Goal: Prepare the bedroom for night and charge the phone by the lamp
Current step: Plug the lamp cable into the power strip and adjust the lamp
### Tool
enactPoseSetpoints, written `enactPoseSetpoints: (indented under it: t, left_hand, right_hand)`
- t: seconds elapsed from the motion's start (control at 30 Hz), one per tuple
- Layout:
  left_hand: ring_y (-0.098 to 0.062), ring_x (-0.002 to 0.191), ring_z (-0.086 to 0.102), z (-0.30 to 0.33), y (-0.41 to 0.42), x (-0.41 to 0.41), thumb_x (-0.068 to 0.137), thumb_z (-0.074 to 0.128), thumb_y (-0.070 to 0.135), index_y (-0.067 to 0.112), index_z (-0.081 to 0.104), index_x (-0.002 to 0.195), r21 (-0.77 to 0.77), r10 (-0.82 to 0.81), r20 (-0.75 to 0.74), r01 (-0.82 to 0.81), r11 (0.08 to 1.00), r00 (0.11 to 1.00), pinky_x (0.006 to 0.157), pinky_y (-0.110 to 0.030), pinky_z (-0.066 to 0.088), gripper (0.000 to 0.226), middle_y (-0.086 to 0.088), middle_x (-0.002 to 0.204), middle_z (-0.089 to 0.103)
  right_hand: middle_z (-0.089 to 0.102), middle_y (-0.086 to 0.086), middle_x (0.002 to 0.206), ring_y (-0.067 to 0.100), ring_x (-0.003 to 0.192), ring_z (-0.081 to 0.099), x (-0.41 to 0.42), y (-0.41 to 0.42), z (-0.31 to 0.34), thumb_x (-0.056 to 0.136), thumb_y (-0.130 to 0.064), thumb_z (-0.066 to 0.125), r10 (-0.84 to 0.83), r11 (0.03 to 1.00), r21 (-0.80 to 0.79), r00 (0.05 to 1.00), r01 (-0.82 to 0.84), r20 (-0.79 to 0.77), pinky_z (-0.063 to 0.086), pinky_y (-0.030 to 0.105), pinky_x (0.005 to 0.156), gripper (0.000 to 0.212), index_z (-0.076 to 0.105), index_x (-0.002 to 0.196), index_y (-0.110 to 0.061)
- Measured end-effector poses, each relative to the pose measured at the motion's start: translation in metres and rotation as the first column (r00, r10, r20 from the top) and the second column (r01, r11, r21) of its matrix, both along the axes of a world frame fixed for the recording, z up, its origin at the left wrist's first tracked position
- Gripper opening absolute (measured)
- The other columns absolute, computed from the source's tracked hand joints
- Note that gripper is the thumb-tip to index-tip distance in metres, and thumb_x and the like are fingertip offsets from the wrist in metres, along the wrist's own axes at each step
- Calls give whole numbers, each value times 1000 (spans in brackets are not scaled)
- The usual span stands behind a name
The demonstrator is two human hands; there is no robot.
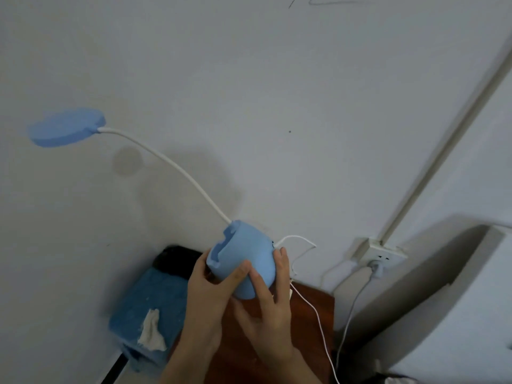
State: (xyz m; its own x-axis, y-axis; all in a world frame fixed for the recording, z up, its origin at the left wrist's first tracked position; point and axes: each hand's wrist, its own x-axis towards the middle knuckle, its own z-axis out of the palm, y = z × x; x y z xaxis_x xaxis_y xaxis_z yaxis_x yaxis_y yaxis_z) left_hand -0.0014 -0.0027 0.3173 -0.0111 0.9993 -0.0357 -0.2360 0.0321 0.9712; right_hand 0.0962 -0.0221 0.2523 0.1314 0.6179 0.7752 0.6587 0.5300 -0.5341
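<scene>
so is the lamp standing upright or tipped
Tipped: both hands, left and right, hold the lamp base tilted above the table.

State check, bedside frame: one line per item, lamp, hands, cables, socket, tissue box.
Blue desk lamp with white gooseneck: tilted, base gripped in both hands, no glow visible.
Left hand: gripping the lamp base.
Right hand: gripping the lamp base.
Thin white cable: runs from behind the lamp base across the red-brown wooden table.
White wall socket: one plug in.
Blue fabric-covered tissue box: a white tissue sticks out.
</scene>
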Motion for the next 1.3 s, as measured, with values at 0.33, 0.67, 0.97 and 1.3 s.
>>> enactPoseSetpoints:
  t: [0.33, 0.67, 0.97, 1.3]
  left_hand:
    - [-22, 96, 65, 6, 21, -55, 28, 90, 49, 32, 69, 101, 48, -325, -28, 326, 944, 945, 67, -29, 56, 78, 1, 103, 71]
    - [-14, 101, 61, 28, 15, -60, 34, 88, 50, 34, 65, 109, 162, -453, -163, 477, 864, 876, 73, -27, 53, 81, 8, 108, 68]
    - [-21, 108, 58, 25, 6, -67, 35, 90, 46, 26, 62, 115, 153, -474, -160, 497, 854, 866, 77, -30, 53, 87, 3, 114, 65]
    - [-18, 104, 60, 25, -1, -62, 36, 90, 46, 30, 64, 112, 164, -464, -179, 492, 855, 867, 74, -27, 53, 82, 5, 110, 67]
  right_hand:
    - [66, -11, 110, 16, 106, 61, 67, -32, 81, 87, -12, 53, 10, 979, -165, 830, -123, -557, 49, 20, 84, 24, 60, 106, -26]
    - [57, 5, 127, 12, 119, 52, 67, -12, 101, 78, -4, 63, 322, 443, -490, 643, -751, -695, 43, 27, 100, 54, 46, 129, -9]
    - [62, 5, 119, 13, 113, 57, 72, -17, 107, 72, 6, 69, 363, 421, -534, 675, -734, -642, 45, 27, 98, 56, 54, 120, -18]
    - [70, -6, 103, 12, 105, 62, 79, -16, 110, 68, 14, 69, 375, 405, -561, 691, -722, -618, 49, 19, 86, 57, 57, 116, -17]
